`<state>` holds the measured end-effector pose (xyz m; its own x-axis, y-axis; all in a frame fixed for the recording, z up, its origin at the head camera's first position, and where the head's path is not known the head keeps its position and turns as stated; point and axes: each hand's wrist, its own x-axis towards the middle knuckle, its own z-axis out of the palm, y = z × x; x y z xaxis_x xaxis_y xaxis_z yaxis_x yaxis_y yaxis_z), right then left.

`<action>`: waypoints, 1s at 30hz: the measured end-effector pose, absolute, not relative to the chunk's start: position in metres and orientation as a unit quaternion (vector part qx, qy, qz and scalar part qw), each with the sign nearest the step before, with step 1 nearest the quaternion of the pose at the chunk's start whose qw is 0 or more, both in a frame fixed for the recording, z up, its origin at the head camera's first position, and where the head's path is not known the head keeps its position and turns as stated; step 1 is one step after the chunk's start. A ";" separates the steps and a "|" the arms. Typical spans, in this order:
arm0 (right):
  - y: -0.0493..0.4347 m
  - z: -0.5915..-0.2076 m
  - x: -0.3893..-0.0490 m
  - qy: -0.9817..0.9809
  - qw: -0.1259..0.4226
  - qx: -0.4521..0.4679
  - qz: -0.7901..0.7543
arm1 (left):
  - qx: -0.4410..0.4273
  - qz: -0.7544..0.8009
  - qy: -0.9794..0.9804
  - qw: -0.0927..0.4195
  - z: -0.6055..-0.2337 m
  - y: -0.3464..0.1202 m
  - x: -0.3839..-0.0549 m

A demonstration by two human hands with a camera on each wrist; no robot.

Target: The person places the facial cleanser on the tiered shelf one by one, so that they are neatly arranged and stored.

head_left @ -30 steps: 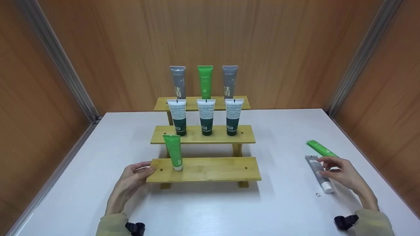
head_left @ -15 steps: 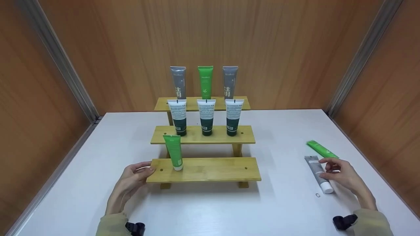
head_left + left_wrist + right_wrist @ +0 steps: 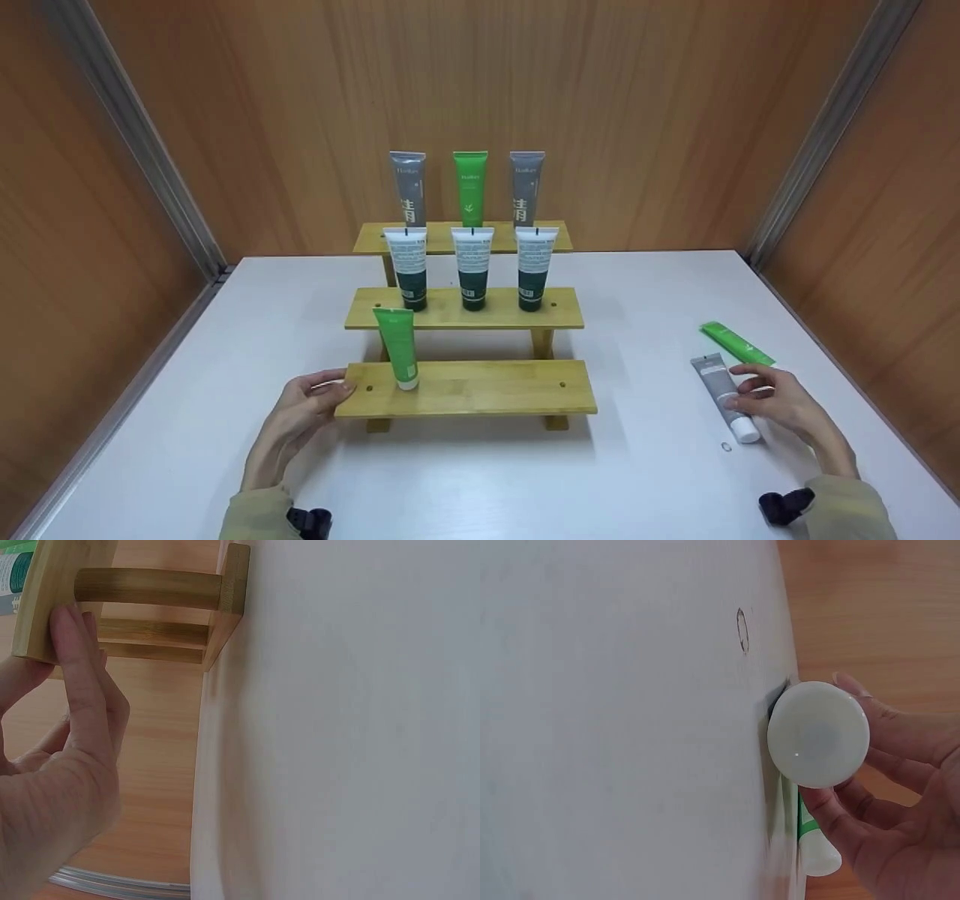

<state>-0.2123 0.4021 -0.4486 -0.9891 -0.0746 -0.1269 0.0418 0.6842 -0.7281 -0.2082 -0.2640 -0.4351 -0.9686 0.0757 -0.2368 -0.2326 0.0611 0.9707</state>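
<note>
The left hand [image 3: 304, 412] pinches the left end of the lowest board of a bamboo three-tier display stand [image 3: 487, 390]; the left wrist view shows its fingers under the board [image 3: 45, 600]. A green tube [image 3: 397, 345] stands cap down near that end. On the right, the right hand [image 3: 787, 409] holds a grey tube [image 3: 716, 379] between thumb and fingers, its white cap [image 3: 745, 430] towards the person. In the right wrist view this cap [image 3: 817, 735] hides most of the tube. Behind it lies another green tube [image 3: 735, 343] on the white table.
Three white and dark green tubes [image 3: 472, 266] stand on the middle tier. On the top tier are two grey tubes [image 3: 409, 187] with a green tube [image 3: 470, 187] between them. A small ring-shaped mark [image 3: 726, 446] shows on the table [image 3: 637, 480]. Wooden walls [image 3: 300, 112] enclose the table.
The grey tube's flat end has shifted slightly left, and the right hand has moved a little left with it. The left hand and the stand stay where they were.
</note>
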 end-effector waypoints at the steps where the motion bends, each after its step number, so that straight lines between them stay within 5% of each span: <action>1: 0.402 -0.449 -0.212 0.914 0.080 -0.007 -0.397 | -0.054 0.681 0.721 0.112 -0.435 -0.264 -0.208; 10: 0.397 -0.448 -0.216 0.913 0.119 0.005 -0.391 | -0.068 0.671 0.730 0.106 -0.434 -0.262 -0.207; 30: 0.390 -0.445 -0.213 0.913 0.100 0.013 -0.394 | -0.064 0.680 0.722 0.109 -0.433 -0.262 -0.207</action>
<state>-0.2127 0.3905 -0.4449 -0.9796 -0.0551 -0.1933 0.1029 0.6887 -0.7177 -0.2071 -0.2625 -0.4332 -0.9681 0.0564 -0.2439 -0.2401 0.0669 0.9684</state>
